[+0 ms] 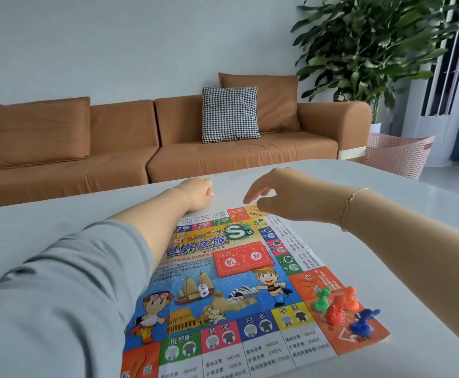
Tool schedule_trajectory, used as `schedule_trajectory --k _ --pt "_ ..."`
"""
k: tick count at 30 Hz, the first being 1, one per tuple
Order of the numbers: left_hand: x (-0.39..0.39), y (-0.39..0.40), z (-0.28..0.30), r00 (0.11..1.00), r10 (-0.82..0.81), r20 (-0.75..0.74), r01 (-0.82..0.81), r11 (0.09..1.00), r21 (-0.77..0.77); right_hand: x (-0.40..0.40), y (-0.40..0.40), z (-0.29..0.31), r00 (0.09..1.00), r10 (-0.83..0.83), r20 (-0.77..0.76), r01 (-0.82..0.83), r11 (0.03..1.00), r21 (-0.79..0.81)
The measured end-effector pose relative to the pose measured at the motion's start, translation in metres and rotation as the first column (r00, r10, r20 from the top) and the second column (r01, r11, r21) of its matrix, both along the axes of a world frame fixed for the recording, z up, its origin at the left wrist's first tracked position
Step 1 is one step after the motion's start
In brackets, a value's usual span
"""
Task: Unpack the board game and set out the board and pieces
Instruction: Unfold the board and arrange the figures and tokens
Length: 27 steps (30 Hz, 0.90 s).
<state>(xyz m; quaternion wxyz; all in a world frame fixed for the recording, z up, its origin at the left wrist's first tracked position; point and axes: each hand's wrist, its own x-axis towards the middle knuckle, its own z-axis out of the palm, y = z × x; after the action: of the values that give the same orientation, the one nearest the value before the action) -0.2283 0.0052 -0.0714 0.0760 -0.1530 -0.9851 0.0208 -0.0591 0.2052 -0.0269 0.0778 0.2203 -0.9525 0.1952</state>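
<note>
A colourful paper game board (231, 290) lies flat on the white table (414, 227). A red card stack (243, 259) rests near its middle, and a white die (204, 290) lies on the ship picture. Several plastic pawns stand on the orange corner at the right: green (321, 299), red (335, 309), orange (350, 297) and blue (362, 323). My left hand (197, 192) reaches past the board's far edge with fingers curled; nothing shows in it. My right hand (270, 193) hovers over the far right corner, fingers loosely bent, holding nothing.
A brown sofa (168, 137) with a checked cushion (230, 114) stands behind the table. A potted plant (373, 50) and a pink mesh basket (397, 152) are at the back right. The table's far edge runs just beyond my hands.
</note>
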Motion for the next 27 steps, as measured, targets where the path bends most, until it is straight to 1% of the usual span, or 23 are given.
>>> schedule_trajectory --k 3,6,8,11,14,16,20,23,27 --pt "0.003 0.000 0.007 0.998 0.040 0.050 -0.042 0.998 0.055 0.001 0.001 0.000 1.000 -0.001 -0.014 0.001 1.000 0.005" --pt "0.005 -0.003 0.015 0.995 0.045 0.094 -0.061 0.983 0.174 0.001 0.000 -0.001 1.000 0.009 -0.022 -0.009 1.000 0.022" --pt "0.012 -0.006 0.022 0.995 0.043 0.089 -0.062 0.972 0.228 0.001 0.000 -0.001 1.000 0.011 -0.021 -0.011 1.000 0.023" --pt "0.022 -0.015 0.031 0.995 0.053 0.084 -0.071 0.970 0.232 0.001 0.000 -0.001 1.000 0.010 -0.023 -0.009 1.000 0.030" --pt "0.027 -0.024 0.033 0.982 0.062 0.180 -0.106 0.964 0.245 0.002 -0.001 -0.002 1.000 0.013 -0.023 -0.011 0.999 0.053" --pt "0.029 -0.026 0.032 0.974 0.062 0.217 -0.117 0.961 0.251 0.003 -0.003 -0.003 1.000 0.017 -0.016 -0.016 0.998 0.061" --pt "0.029 -0.024 0.024 0.991 0.045 0.130 -0.071 0.977 0.203 0.002 -0.004 -0.003 0.999 0.030 -0.017 -0.029 0.998 0.062" --pt "0.025 -0.022 0.016 0.998 0.046 0.039 -0.054 0.967 0.248 0.002 -0.002 -0.003 0.999 0.032 -0.021 -0.030 0.998 0.063" --pt "0.025 -0.022 0.010 0.999 0.037 -0.025 -0.027 0.949 0.315 0.001 -0.002 -0.005 0.999 0.029 -0.021 -0.027 0.996 0.082"
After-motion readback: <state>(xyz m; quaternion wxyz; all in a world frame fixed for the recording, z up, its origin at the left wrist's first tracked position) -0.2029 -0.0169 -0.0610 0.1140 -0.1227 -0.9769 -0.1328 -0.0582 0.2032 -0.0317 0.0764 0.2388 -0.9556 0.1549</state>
